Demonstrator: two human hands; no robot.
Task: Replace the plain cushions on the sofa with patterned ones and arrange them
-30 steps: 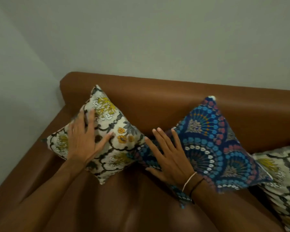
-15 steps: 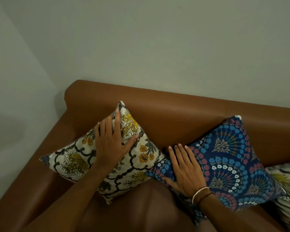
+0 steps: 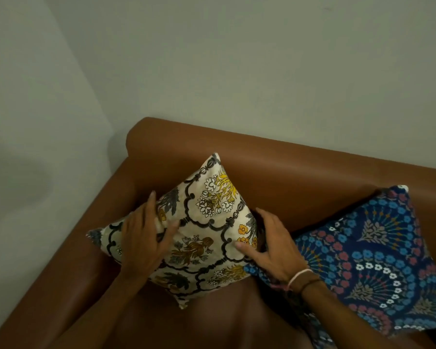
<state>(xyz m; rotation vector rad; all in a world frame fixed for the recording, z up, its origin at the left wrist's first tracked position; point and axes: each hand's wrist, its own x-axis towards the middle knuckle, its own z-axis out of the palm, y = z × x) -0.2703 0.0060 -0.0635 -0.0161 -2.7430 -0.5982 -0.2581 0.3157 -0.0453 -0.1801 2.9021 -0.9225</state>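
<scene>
A cream cushion [image 3: 207, 222] with black scrollwork and yellow flowers stands on one corner against the back of the brown leather sofa [image 3: 300, 177]. My left hand [image 3: 144, 238] lies on its left side, fingers over the edge. My right hand [image 3: 269, 248] grips its right corner, thumb on the front, fingers behind. A dark blue cushion [image 3: 378, 263] with blue, red and white flower fans leans to the right, its left corner tucked under my right wrist.
The sofa's left armrest [image 3: 68, 273] runs along the pale side wall [image 3: 35, 147]. A grey-green wall [image 3: 262, 71] rises behind the sofa back. Bare seat leather [image 3: 212, 323] shows between my forearms.
My right hand left the blue cushion and took the cream cushion's right corner. The cream cushion now stands more upright on its corner. The view shifted left and down.
</scene>
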